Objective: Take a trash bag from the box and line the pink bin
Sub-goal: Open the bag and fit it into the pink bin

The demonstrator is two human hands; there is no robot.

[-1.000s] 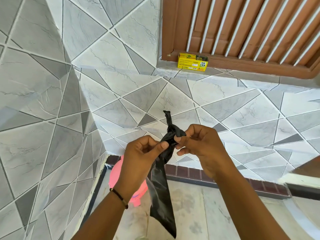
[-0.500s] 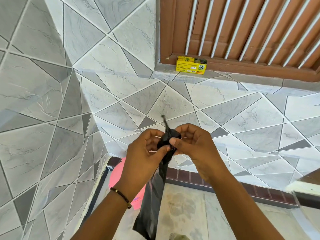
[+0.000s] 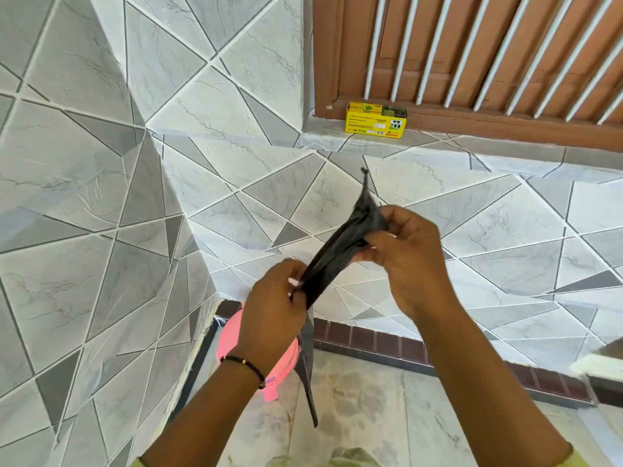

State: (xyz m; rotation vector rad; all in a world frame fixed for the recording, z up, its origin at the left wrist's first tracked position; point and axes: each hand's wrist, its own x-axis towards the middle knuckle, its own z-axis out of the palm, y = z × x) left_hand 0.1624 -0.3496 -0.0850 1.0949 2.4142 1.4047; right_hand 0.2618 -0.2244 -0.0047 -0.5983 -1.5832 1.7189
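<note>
Two hands are gripping one crumpled black plastic trash bag [image 3: 340, 251]: the left hand [image 3: 273, 308] is pinching it lower, the right hand [image 3: 401, 251] higher at 1 o'clock. One round pink plastic bin [image 3: 286, 362] is sitting below; one yellow cardboard box [image 3: 375, 120] is resting on the sill at 12 o'clock.

Both forearms reach up from the bottom edge, converging toward centre. Left hand [image 3: 273, 308] at about 7 o'clock of centre, back toward the camera, fingers [image 3: 292, 269] curled, pinching a black bag [image 3: 340, 247]. Beaded bracelet [image 3: 247, 364] around the left wrist. Right hand [image 3: 409, 254] higher, at about 2 o'clock from the left, fingers bent, gripping the same bag's upper part. Hands apart, bag taut between them.
</note>
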